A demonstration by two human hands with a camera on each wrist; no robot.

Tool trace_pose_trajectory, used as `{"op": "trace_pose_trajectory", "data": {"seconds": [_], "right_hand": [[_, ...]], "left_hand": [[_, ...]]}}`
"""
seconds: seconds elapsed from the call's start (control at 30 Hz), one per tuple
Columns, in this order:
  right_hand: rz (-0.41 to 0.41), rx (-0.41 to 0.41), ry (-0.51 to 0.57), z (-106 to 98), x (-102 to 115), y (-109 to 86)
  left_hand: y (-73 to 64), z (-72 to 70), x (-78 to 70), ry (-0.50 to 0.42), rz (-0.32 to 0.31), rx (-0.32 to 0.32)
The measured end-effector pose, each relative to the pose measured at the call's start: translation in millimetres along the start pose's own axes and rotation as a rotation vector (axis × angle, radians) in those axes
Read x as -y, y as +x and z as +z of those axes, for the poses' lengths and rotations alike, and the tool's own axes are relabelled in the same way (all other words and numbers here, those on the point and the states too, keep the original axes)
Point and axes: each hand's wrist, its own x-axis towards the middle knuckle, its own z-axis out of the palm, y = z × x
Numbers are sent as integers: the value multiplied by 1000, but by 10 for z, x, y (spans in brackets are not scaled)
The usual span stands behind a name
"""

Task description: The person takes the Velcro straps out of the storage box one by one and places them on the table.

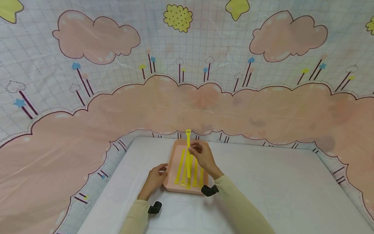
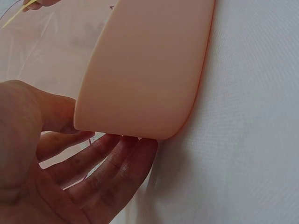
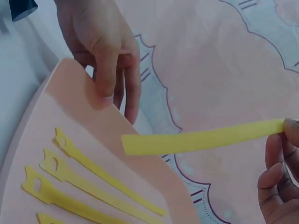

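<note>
The right hand (image 1: pixel 203 158) pinches 1 yellow slotted cable strap (image 3: pixel 201 141) between thumb and fingers, raised above a pink rectangular tray (image 1: pixel 187 191). In the head view, this strap's slotted head is at the top and its plain tail at the lower end. Inside the tray, 5 more yellow straps (image 1: pixel 180 165) lie side by side, their slotted heads at the end nearest the person. The left hand (image 1: pixel 155 178) grasps the tray's left edge, the thumb at the rim and the fingers on the outside of the wall. The tray sits on a white tabletop (image 1: pixel 268 185), with a cloud-printed backdrop (image 1: pixel 175 105) behind. The person wears pale long sleeves (image 1: pixel 241 203) and a black wrist device (image 1: pixel 209 190) on each arm.
</note>
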Motion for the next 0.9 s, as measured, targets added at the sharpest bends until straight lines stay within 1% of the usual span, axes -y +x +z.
{"op": "trace_pose_trajectory", "data": {"seconds": [0.07,0.1,0.17,0.3,0.67,0.9], "right_hand": [[20,-7,10,-35,82,-51],[30,-12,18,-49,74,-60],[56,-30,35,-66,15,-67],[93,-57,57,-104,-205,-41],[172,-97,92,-273,-327,-111],[193,-132,123,-382,-382,-148]], "left_hand": [[-9,2,-10,-3,-6,1],[-12,4,-11,-1,-8,2],[-16,5,-12,0,-13,2],[0,12,-3,1,-24,1],[19,33,30,-26,0,-7],[31,30,25,-23,-1,-8]]}}
